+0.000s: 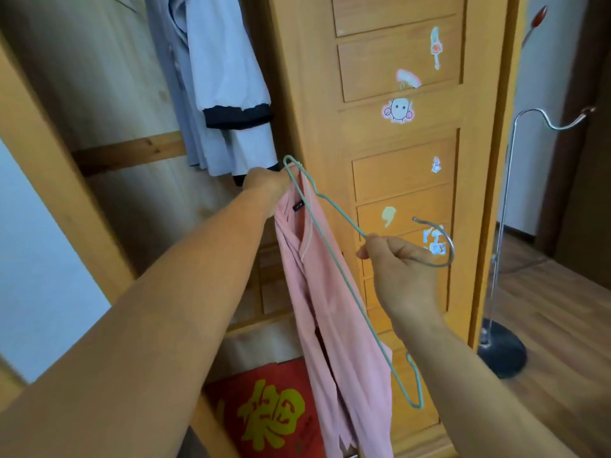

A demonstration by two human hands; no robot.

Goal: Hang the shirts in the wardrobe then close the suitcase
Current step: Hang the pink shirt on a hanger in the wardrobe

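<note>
1. Head view: the pink shirt point(317, 292) hangs down in front of the wooden wardrobe point(396, 160), right at the edge between the open left section and the closed stickered door. Its long axis runs pretty much vertical, collar end up, hem dropping toward the bottom of the frame.
2. The left hand point(264, 183) is closed around the top of the shirt by the collar, pinching it together with one end of the green wire hanger point(334, 259).
3. The hanger is turned on its side, so its long axis runs diagonally from upper left, at the left hand, down to lower right. Its metal hook point(443, 246) points off to the right, curling in front of the wardrobe door.
4. The right hand point(400, 272) is curled shut on the hanger's neck, just below the hook.
5. Inside the open section, a grey-and-white garment point(224, 77) already hangs just above the left hand.
6. A red box with yellow characters point(264, 414) sits low down behind the shirt.
7. A metal coat stand point(502, 226) stands on the wood floor to the right.
</note>
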